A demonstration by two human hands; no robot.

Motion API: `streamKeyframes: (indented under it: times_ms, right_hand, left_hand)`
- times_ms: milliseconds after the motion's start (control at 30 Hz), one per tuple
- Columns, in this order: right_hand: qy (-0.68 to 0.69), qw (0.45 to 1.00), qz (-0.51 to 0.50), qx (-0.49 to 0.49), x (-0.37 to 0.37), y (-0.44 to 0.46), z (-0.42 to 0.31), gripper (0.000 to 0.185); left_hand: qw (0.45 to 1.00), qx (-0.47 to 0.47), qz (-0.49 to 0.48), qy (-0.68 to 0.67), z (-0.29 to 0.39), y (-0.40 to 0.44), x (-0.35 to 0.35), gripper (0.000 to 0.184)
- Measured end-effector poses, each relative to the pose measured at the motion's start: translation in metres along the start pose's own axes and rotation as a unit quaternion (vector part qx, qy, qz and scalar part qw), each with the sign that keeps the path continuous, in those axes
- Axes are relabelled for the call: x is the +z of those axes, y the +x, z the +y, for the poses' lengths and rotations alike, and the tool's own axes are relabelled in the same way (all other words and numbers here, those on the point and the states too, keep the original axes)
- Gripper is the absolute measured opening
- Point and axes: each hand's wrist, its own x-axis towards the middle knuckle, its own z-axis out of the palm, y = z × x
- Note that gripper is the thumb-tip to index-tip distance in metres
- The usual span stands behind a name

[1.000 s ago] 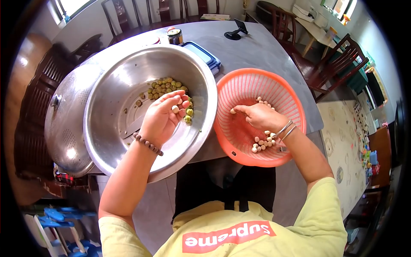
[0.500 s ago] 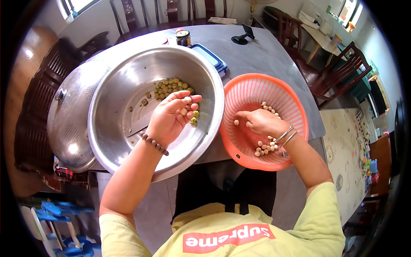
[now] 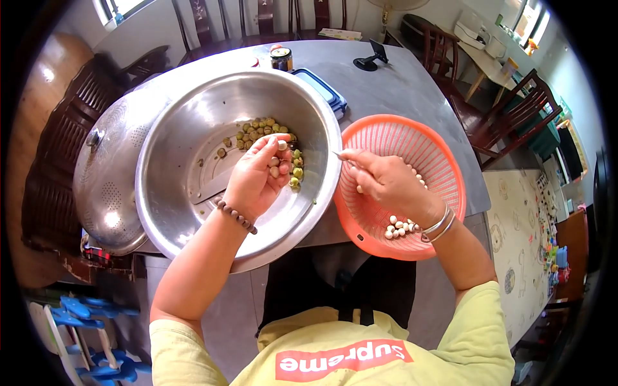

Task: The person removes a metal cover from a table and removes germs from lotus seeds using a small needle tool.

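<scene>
My left hand is over the large steel basin, palm up. Its fingers curl around a few pale peeled lotus seeds, with one pinched at the thumb and fingertip. Green unpeeled lotus seeds lie in a heap on the basin floor beyond it. My right hand is above the orange plastic colander, fingers closed around a small thin pointed tool, mostly hidden in the grip. Its tip points toward the basin rim. Pale seeds lie in the colander, partly covered by this hand.
A perforated steel lid leans at the basin's left. Behind the basin are a dark jar and a blue-rimmed container. A black stand is on the grey table. Dark wooden chairs surround it.
My right hand has lifted from inside the colander and moved up, with the tool's tip now showing at the basin rim. The left hand stays over the basin with its seeds.
</scene>
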Motion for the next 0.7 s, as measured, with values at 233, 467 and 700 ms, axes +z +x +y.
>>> streamKeyframes:
  times_ms: [233,467,700]
  right_hand:
    - [0.026,1.0,-0.014,0.0,0.008,0.008,-0.027,0.03]
    - [0.008,1.0,-0.025,-0.005,0.014,0.015,-0.037,0.034]
    - [0.028,0.999,-0.011,-0.022,0.021,0.016,-0.031,0.036]
  left_hand:
    - [0.993,0.024,0.114,0.026,0.0,-0.005,0.02,0.016]
    - [0.996,0.024,0.071,0.048,-0.002,-0.005,0.015,0.015]
    - [0.999,0.009,0.012,0.03,0.0,-0.005,0.015,0.02]
